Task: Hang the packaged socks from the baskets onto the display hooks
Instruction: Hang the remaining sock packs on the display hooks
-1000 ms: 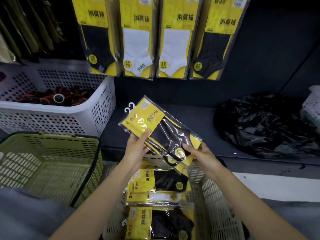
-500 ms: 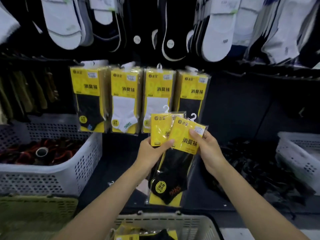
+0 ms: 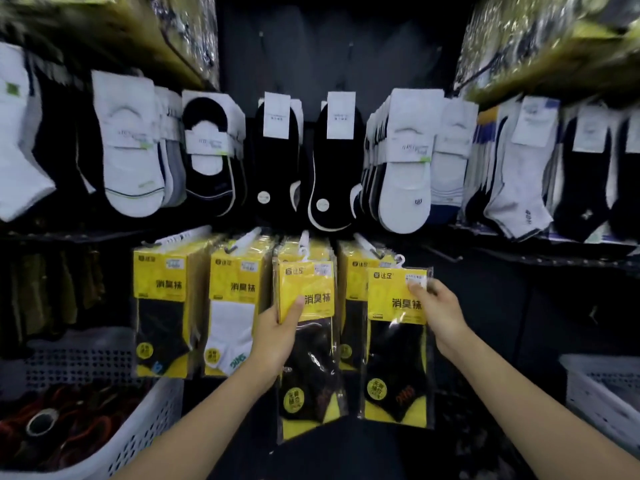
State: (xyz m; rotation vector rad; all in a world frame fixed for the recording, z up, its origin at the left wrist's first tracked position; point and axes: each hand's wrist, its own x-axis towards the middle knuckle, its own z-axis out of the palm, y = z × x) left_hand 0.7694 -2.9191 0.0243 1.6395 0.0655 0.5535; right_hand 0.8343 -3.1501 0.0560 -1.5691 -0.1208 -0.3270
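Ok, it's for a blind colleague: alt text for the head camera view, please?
The left hand holds one yellow pack of black socks and the right hand holds a second pack, both in front of a row of similar yellow packs on display hooks. Above hang white and black socks; a white basket sits lower left.

Carded liner socks [image 3: 405, 188] overhead

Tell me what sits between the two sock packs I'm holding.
Head view: a hung stack of packs fills the gap, behind the left pack in the left hand and the right pack in the right hand.
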